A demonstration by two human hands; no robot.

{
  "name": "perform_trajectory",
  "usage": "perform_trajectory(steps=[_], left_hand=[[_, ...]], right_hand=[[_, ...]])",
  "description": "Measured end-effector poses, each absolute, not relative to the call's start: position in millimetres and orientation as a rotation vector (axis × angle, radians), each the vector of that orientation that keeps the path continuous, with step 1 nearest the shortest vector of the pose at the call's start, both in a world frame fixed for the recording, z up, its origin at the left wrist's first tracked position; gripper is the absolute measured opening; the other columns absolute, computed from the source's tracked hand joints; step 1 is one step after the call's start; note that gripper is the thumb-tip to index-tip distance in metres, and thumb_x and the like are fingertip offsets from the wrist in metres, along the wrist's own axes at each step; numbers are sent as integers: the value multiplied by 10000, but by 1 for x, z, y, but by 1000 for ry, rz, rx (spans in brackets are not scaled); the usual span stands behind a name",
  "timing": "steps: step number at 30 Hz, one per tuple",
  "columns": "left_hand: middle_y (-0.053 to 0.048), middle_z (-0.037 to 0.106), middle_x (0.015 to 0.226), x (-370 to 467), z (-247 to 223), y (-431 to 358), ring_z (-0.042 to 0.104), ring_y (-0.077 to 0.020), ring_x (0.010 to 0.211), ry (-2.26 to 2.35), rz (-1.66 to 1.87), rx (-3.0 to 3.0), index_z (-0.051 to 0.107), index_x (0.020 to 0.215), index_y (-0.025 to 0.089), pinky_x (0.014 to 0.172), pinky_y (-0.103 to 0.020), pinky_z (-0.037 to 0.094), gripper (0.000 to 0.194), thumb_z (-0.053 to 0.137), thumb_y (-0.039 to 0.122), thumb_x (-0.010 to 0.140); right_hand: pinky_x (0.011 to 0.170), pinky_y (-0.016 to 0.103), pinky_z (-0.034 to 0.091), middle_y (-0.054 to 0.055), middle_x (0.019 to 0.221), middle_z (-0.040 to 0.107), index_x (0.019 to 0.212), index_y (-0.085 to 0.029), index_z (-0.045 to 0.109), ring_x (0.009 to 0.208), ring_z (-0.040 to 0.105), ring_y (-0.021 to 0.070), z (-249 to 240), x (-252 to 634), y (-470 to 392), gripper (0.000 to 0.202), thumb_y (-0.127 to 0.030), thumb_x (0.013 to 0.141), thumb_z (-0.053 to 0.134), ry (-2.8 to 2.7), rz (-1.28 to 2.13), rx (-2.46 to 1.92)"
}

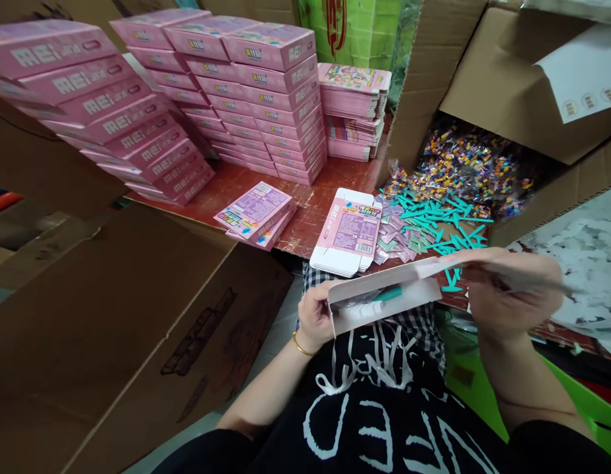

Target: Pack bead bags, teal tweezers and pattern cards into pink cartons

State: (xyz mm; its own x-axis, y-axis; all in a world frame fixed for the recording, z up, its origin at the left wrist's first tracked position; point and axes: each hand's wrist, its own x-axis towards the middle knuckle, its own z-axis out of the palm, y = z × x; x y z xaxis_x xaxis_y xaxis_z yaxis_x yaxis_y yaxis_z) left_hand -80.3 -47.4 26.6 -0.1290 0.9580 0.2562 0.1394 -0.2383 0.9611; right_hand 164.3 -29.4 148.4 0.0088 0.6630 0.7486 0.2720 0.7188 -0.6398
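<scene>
My left hand [315,317] is closed around the left end of a small open carton [414,303], held above my lap. Inside the carton lie a teal tool [390,293] and some clear plastic packing. My right hand [498,309], smeared by motion, grips a thin paper sheet [458,261] whose left end reaches the carton's open right side. Just beyond, on the red table [305,224], is a small stack of flattened pink cartons [352,224]. Beside it are small lilac sachets [397,234] and a heap of teal tools [438,217].
Tall stacks of pink boxes [270,85] stand at the back and left. Two closed boxes [259,210] lie near the table's front edge. Flat cartons [355,92] are piled behind. An open cardboard box [409,85] spills bags of colourful pieces [468,161]. A large cardboard box [162,316] stands left.
</scene>
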Motion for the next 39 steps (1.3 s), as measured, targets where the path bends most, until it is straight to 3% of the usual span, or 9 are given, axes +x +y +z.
perform_trajectory(steps=[5,10,17,22,24,28,33,36,39], left_hand=[[-59,705,806,-76,30,-45,673,-256,759,1299,1570,1423,565,804,245,749,-377,525,598,898,525,395],[-64,707,798,-71,38,-46,691,-275,817,1370,1476,1429,605,818,235,765,-372,540,591,912,480,377],[-103,748,953,-68,34,-44,704,-283,930,1124,1419,1728,663,885,232,861,-390,541,450,902,352,523],[-34,700,765,-68,40,-44,657,-209,691,1344,1479,1544,624,841,217,694,-327,522,547,920,450,444],[-6,658,716,-68,42,-43,619,-178,642,1308,1494,1437,592,827,207,652,-300,499,545,896,498,481],[-1,638,777,-66,45,-44,614,-154,689,1178,1478,1277,548,863,199,670,-269,487,454,829,472,635],[-9,643,822,-57,42,-51,623,-151,754,1059,1279,1292,524,895,191,718,-266,484,365,774,402,734],[-16,651,847,-50,38,-53,644,-159,763,1003,1189,1183,494,930,195,717,-281,500,318,691,418,817],[-12,649,858,-45,36,-53,651,-156,748,962,1177,1113,472,951,203,698,-283,512,308,667,415,840]], right_hand=[[798,475,545,48,1015,751,1078,-354,630,900,719,273,137,172,-32,223,-339,855,640,-2012,248,-759],[804,403,469,13,1086,738,1125,-359,630,933,683,223,134,172,-38,270,-235,906,531,-2392,-135,-775],[622,360,412,93,763,677,947,-159,697,673,584,206,145,143,-35,289,-95,908,418,-2678,-280,-960],[697,305,502,68,910,712,1012,-208,669,789,651,183,155,138,-32,216,-140,933,479,-2423,108,-1029],[756,287,521,42,932,723,1026,-230,661,847,667,169,155,140,-26,210,-142,937,492,-2311,278,-971],[769,309,525,58,928,738,1032,-194,681,839,658,184,142,143,-13,200,-163,937,508,-2347,398,-897],[743,354,495,67,822,742,937,-187,736,791,622,213,120,156,-7,219,-161,920,520,-2447,248,-1071],[822,357,496,66,924,742,1017,-204,731,894,642,212,120,172,-6,210,-205,920,545,-2490,439,-1101],[736,296,515,68,989,732,1067,-201,708,857,664,180,123,185,-3,222,-295,890,613,-2282,719,-1209]])
